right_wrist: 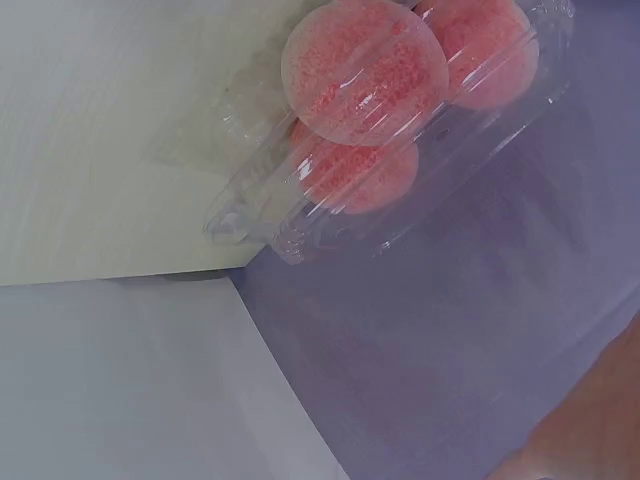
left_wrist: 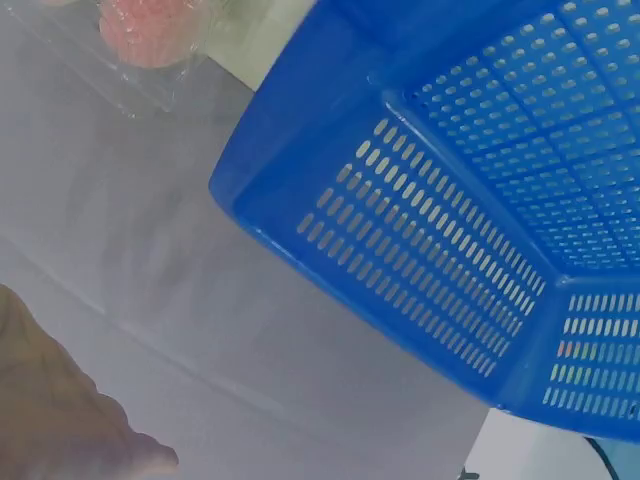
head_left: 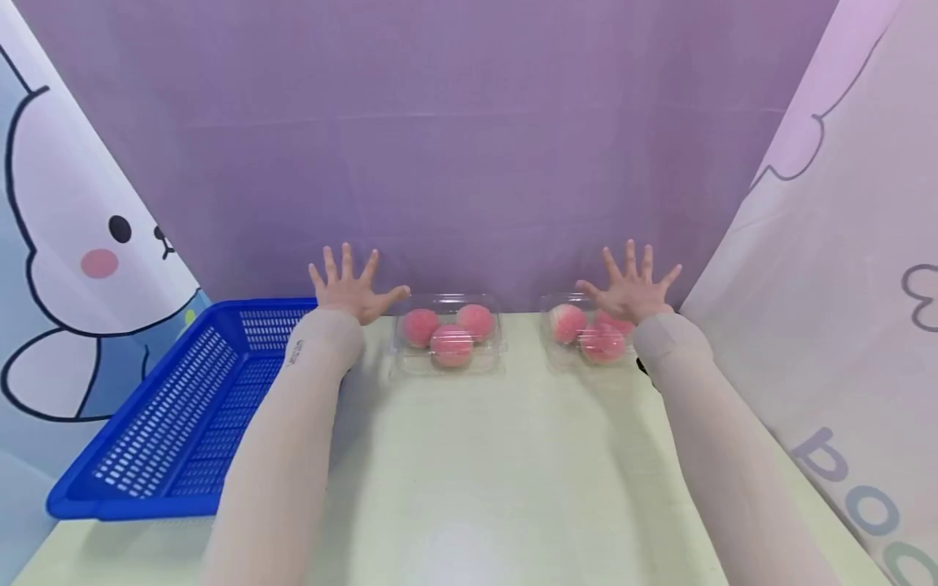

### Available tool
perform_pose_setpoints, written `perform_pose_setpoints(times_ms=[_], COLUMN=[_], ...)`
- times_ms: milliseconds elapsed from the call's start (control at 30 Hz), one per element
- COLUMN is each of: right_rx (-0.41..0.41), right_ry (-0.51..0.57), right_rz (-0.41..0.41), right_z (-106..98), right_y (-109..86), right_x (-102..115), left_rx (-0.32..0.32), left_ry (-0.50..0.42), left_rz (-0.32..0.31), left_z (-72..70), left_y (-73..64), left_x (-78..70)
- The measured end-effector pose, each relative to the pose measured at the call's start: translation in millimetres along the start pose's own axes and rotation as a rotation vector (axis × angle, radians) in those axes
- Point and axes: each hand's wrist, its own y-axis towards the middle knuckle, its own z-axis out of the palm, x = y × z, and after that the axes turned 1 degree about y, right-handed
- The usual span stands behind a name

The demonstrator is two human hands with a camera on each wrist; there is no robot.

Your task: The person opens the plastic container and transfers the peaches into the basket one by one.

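Observation:
My left hand [head_left: 352, 290] is held up with its fingers spread wide, holding nothing, between a blue plastic basket [head_left: 103, 509] and a clear plastic box [head_left: 487, 360]. Three pink peaches [head_left: 451, 346] sit inside that box. Likewise spread and holding nothing, my right hand [head_left: 632, 293] overlaps the back right part of a second clear box [head_left: 560, 360] in the head view. In it are three more pink peaches [right_wrist: 365, 70], seen close in the right wrist view. At the lower left of the left wrist view, part of the left hand [left_wrist: 60, 410] shows.
The basket has slotted walls and stands at the left of the pale table [head_left: 469, 456]. Behind the table hangs a purple cloth [head_left: 469, 146]. Printed cloths close off the left [head_left: 66, 203] and right [head_left: 843, 285] sides. My left sleeve hides part of the basket.

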Motion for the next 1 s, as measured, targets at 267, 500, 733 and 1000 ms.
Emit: perform_pose_setpoints(times_ms=[267, 500, 733, 1000], right_rx=[-0.046, -0.168, -0.164, -0.219], right_ry=[0.077, 0.136, 0.304, 0.436], right_rz=[-0.079, -0.208, -0.246, -0.312], right_z=[-2.8, -8.6, 0.9, 34.0], right_y=[-2.3, -16.3, -42.8, -65.5], right_x=[3.3, 17.8, 36.8, 44.7], left_rx=[-0.029, -0.013, -0.001, -0.066], left_ry=[-0.103, -0.165, -0.193, -0.276], left_rz=[0.049, 0.129, 0.194, 0.274], left_z=[-17.3, -42.5, -44.8, -27.4], left_y=[-13.1, -42.0, -72.0, -89.2], left_x=[8.6, 9.2, 6.6, -4.6])
